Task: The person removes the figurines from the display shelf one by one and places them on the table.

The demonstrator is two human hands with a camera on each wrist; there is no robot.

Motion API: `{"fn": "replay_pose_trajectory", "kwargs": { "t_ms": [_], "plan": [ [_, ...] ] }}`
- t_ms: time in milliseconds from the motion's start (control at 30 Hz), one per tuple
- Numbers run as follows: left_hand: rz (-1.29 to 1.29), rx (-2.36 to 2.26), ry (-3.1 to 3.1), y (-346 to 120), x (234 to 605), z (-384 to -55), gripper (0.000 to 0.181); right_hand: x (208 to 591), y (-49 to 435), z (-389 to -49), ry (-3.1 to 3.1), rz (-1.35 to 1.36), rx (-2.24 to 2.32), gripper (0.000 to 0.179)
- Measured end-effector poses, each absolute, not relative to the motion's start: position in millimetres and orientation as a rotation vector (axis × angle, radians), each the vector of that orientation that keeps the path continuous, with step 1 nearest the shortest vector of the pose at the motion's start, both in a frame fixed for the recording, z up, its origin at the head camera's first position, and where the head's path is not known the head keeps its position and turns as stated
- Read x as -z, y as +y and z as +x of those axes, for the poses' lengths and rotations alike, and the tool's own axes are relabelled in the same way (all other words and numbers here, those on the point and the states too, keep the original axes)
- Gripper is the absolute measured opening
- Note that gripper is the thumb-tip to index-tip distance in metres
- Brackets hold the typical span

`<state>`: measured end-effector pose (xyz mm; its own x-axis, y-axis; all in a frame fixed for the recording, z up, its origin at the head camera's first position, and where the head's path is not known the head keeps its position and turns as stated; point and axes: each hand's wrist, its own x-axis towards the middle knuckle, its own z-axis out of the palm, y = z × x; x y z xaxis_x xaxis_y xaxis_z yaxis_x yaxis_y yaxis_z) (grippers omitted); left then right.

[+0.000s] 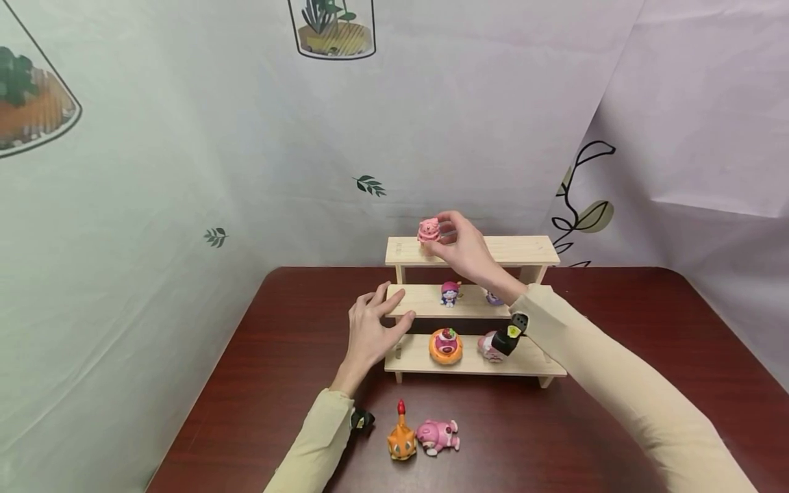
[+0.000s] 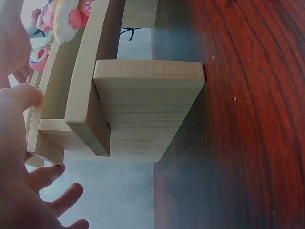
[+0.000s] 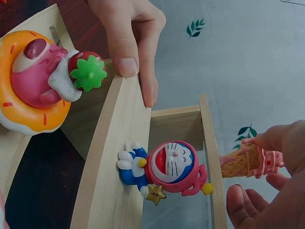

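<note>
My right hand (image 1: 464, 252) pinches a pink figurine on an ice-cream cone (image 1: 429, 230) at the left part of the top tier. In the right wrist view the waffle cone (image 3: 242, 161) has its tip right at the top board's edge. My left hand (image 1: 370, 325) grips the left end of the three-tier wooden shelf (image 1: 414, 301) at its middle board, thumb on one face and fingers round the end. A blue figurine with a pink hood (image 3: 172, 164) stands on that middle board. Below it, on the bottom tier, sits a pink bear in an orange donut ring (image 1: 445, 347).
A small purple figurine (image 1: 494, 298) on the middle tier is partly hidden by my right arm. Another pink figurine (image 1: 490, 347) stands at the bottom tier's right. In front of the shelf, an orange figurine with a red-tipped tail (image 1: 402, 440) and a pink bear (image 1: 437, 436) lie on the dark red table (image 1: 542, 438).
</note>
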<state>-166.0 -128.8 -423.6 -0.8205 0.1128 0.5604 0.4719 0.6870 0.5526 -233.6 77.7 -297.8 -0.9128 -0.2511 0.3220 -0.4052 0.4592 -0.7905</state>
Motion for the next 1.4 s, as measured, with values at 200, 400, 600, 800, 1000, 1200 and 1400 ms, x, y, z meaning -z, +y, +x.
{"fn": "replay_pose_trajectory", "kwargs": {
  "t_ms": [200, 400, 600, 800, 1000, 1200, 1400],
  "plan": [
    [-0.455, 0.974, -2.402, -128.5, 423.0, -165.9, 0.048, 297.8, 76.2, -235.8, -2.548, 0.581, -1.434, 0.049],
    [-0.459, 0.976, -2.397, -128.6, 423.9, -166.7, 0.048, 299.0, 74.9, -237.4, -2.541, 0.601, -1.442, 0.045],
    [-0.454, 0.973, -2.396, -128.4, 423.6, -165.9, 0.048, 299.9, 74.4, -237.4, -2.512, 0.618, -1.422, 0.042],
    [-0.453, 0.976, -2.399, -128.5, 424.4, -166.5, 0.048, 299.8, 74.1, -236.9, -2.5, 0.629, -1.392, 0.041],
    [-0.45, 0.969, -2.403, -128.5, 423.5, -165.8, 0.048, 299.1, 75.6, -237.2, -2.516, 0.626, -1.384, 0.043],
    [-0.442, 0.96, -2.4, -128.8, 423.1, -165.3, 0.048, 296.3, 78.3, -233.7, -2.531, 0.617, -1.409, 0.045],
    [-0.453, 0.957, -2.392, -128.5, 421.7, -164.3, 0.048, 295.7, 81.6, -230.0, -2.537, 0.616, -1.4, 0.045]
  ]
}}
